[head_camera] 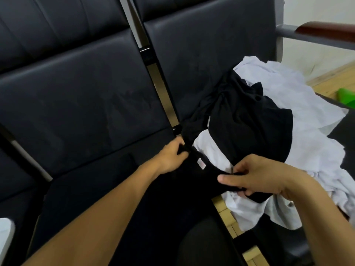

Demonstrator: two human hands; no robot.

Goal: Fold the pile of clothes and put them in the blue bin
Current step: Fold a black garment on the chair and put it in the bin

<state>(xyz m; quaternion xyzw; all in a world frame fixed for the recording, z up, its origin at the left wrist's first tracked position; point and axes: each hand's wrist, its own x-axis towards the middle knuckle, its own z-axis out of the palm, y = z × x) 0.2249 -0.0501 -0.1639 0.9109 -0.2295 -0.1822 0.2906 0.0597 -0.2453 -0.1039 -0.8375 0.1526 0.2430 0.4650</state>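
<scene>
I see my left hand (172, 154) pinching the black garment (244, 121) at its edge near the gap between two dark seats (86, 104); my right hand (263, 175) grips another part of the same black cloth, thumb out, fingers curled round a fold; a small label (201, 163) shows between the hands; the garment trails up over the pile of white clothes (315, 127) on the right seat; a wooden armrest (326, 28) stands beyond; something green (345, 96) lies on the floor (330, 77); no bin in view.
</scene>
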